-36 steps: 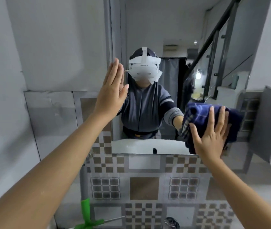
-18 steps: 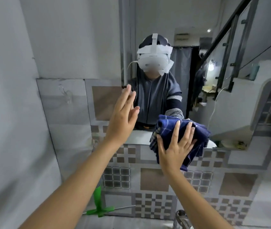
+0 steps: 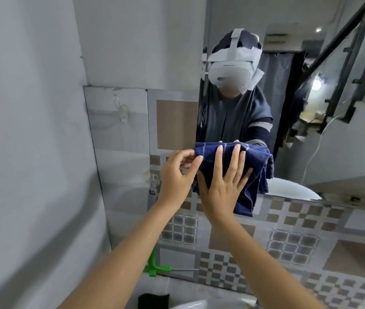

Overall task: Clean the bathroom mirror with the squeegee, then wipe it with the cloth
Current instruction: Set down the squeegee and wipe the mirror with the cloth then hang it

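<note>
Cloth [image 3: 252,172] work is the step you are in: the green squeegee [image 3: 154,267] lies set down well below your hands, against the foot of the tiled wall [image 3: 292,244], so that half of the job looks finished, judging from where it lies.

Nearest to you, your right hand [image 3: 223,188] is spread wide and flat, palm pressed onto the dark blue cloth, fingers [image 3: 218,161] splayed upward across it. It does not clench the fabric; it pins it against the surface behind. Just beside it, your left hand [image 3: 176,177] is half curled, thumb and forefinger pinching the cloth's left edge near its top corner. So both hands are on the cloth, one pressing open, one nipping a fold.

Behind your right hand the cloth hangs bunched, its lower tail drooping past the mirror's bottom edge onto the tiles. Beyond that is the mirror [image 3: 310,141] itself, running up and away to the right of your grip.

The next move probably calls for straightening or refolding the cloth with that left pinch, then sweeping the flat right palm up and rightward over the glass with even pressure.
</note>
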Tool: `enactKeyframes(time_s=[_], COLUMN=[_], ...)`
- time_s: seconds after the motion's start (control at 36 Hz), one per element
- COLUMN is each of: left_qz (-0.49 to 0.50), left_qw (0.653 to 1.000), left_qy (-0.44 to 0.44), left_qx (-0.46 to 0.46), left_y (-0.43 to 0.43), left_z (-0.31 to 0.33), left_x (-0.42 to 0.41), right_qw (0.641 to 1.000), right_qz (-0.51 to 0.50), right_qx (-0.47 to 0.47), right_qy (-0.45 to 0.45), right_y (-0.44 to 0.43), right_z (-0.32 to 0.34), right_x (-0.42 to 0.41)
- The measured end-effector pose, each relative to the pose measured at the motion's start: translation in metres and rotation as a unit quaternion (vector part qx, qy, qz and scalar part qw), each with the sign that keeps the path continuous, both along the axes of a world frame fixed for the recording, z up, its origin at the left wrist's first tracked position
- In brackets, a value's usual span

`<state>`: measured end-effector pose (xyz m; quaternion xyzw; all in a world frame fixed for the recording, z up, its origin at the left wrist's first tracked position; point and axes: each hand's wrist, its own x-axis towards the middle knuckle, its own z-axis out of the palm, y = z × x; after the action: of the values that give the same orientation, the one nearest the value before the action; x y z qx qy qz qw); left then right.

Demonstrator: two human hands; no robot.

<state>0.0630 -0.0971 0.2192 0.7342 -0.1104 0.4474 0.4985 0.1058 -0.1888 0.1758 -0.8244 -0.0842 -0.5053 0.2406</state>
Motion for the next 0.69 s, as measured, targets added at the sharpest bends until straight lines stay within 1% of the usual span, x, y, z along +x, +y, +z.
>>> enactKeyframes(time_s=[0.08,0.19,0.28,0.42,0.58,0.69], left_qz=[-0.003,0.019,0.028,0.026,0.001,-0.047], left_qw=[0.999,0.998,0.997,0.997,0.998,0.986], left_qy=[0.012,0.021,0.032,0.050,0.046,0.052], left_qx=[-0.034,-0.055,-0.059,-0.045,0.031,0.151], left_y=[-0.003,-0.007,-0.008,-0.007,-0.001,0.012], left_z=[0.002,0.007,0.010,0.014,0.028,0.036], left_x=[0.000,0.000,-0.002,-0.009,-0.029,-0.045], right_qw=[1.000,0.998,0.996,0.994,0.991,0.983], right_qz=[0.005,0.012,0.018,0.030,0.076,0.149], right_qx=[-0.014,-0.048,-0.072,-0.078,-0.097,-0.085], right_qy=[0.014,0.042,0.055,0.064,0.058,0.067], right_y=[-0.001,-0.009,-0.017,-0.027,-0.034,-0.035], right_z=[0.001,0.002,0.004,0.011,0.017,0.022], right_x=[-0.002,-0.009,-0.016,-0.032,-0.057,-0.073])
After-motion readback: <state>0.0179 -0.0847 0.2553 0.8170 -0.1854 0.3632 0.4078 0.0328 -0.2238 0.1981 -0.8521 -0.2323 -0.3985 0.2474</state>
